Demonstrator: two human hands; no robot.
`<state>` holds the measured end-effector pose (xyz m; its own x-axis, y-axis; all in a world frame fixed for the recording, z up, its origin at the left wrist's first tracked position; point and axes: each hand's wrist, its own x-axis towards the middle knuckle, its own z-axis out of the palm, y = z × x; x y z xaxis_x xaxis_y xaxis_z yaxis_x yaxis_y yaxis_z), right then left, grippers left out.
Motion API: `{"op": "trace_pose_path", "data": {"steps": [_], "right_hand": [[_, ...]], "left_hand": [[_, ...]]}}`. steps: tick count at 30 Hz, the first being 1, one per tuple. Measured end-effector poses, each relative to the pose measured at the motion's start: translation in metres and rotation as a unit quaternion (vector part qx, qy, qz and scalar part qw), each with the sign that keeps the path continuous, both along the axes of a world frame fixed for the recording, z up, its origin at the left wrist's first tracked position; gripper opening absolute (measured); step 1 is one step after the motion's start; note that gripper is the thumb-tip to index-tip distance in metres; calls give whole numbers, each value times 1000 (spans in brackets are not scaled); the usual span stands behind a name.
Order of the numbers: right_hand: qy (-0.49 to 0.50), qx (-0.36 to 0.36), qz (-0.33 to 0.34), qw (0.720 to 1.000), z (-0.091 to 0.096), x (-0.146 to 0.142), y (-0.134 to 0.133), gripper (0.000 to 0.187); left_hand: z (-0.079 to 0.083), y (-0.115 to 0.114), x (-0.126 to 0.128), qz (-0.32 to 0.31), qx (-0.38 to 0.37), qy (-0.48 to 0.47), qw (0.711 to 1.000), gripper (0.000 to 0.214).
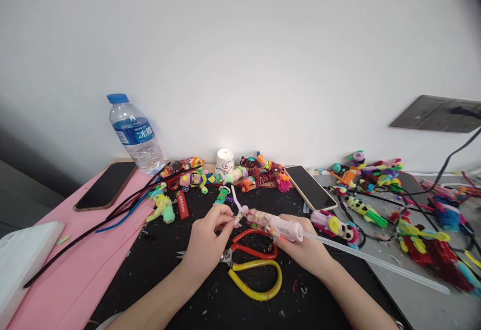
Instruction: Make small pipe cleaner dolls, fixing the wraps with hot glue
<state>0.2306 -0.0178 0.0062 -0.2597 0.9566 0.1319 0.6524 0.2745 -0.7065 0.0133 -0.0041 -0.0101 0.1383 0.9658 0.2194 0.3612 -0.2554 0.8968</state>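
My right hand (302, 247) is wrapped round a pale pink hot glue gun (286, 228), its body speckled with colour and its tip pointing left. A long translucent glue stick (379, 259) sticks out of the back. Between the closed fingertips of my left hand (210, 237) is a small pale pink pipe-cleaner piece (238, 218), right at the gun's nozzle; whether they touch I cannot tell. One thin pale strand (235, 197) rises from it. Scissors with one red and one yellow handle (259, 281) lie below, partly behind my left hand.
Pipe-cleaner dolls (161, 203) lie along the wall and at right. A water bottle (136, 134) leans left, near a dark phone (107, 185). Another phone (311, 187), a paper cup (225, 160), a red lighter-like object (183, 205) and black cables surround the black mat (158, 280).
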Motion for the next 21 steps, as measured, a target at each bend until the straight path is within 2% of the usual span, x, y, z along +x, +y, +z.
{"op": "trace_pose_path", "data": {"steps": [21], "right_hand": [[-11,-7,-2,1000,-2,0,-1,24]], "left_hand": [[2,-1,1,8,-26,-36,999,6]]}}
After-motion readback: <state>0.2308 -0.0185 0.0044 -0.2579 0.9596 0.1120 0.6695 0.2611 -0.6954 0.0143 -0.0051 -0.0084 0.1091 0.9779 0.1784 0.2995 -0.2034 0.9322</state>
